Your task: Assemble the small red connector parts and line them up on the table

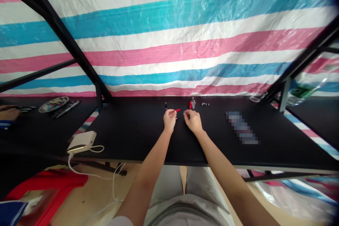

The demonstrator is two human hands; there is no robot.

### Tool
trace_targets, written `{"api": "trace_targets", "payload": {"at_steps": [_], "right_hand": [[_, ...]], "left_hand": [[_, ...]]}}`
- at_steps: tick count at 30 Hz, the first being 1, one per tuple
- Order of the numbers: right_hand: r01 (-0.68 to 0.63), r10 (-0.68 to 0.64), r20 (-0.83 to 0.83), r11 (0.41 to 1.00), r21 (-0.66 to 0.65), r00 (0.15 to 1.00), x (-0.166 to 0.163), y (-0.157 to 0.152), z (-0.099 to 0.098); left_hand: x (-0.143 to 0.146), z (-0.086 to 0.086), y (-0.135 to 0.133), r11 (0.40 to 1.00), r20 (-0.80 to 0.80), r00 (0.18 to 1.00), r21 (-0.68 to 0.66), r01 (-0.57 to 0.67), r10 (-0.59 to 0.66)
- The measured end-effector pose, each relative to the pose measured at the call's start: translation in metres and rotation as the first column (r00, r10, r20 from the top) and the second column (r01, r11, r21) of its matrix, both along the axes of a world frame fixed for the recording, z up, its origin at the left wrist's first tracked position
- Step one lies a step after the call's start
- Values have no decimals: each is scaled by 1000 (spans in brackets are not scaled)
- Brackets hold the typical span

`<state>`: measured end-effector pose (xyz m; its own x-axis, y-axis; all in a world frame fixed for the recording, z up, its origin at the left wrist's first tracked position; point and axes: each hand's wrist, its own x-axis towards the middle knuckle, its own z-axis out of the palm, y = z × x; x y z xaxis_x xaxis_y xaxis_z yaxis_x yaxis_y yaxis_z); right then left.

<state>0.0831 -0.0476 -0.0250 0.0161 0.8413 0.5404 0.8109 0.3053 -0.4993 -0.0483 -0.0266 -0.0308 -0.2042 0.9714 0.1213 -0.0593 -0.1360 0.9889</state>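
Note:
My left hand (170, 120) rests over the black tabletop (137, 137), pinching a slim red part (177, 110) that sticks out to the right. My right hand (193, 121) sits close beside it, its fingertips pinched on a small grey part (185, 113), too small to identify. Just beyond the hands, a small black upright piece (166, 105) stands on the table. A red and clear cluster of small pen-like parts (191, 104) stands farther right, next to several tiny metal pieces (205, 104).
A blurred patch (241, 128) lies on the table's right side, and a clear glass (258, 96) sits at the back right. A white power bank (82, 141) with a cable rests on the front left corner. On a neighbouring table, a co-worker's hand (9, 113) lies near pens (66, 108) and a metal tray (53, 104).

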Motion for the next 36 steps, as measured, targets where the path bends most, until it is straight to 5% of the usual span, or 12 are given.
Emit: {"api": "trace_targets", "payload": {"at_steps": [6,12,18,23,29,36], "right_hand": [[-76,72,-496,997,13,865,4,-5,2],[-132,102,-645,991,1,758,5,1,0],[-261,187,-816,964,46,547,6,4,3],[-293,166,-857,956,19,488,9,3,8],[-326,171,-826,945,-17,538,8,2,0],[-266,226,-568,964,12,791,3,4,-8]], "left_hand": [[0,2,-1,1000,9,1000,6,25,-25],[0,4,-1,1000,28,999,8,29,-29],[-1,8,0,996,66,995,43,75,-78],[-1,12,-1,989,135,980,50,138,-144],[0,17,-10,963,149,952,-2,271,-268],[0,10,-10,972,174,958,-13,234,-228]]}}
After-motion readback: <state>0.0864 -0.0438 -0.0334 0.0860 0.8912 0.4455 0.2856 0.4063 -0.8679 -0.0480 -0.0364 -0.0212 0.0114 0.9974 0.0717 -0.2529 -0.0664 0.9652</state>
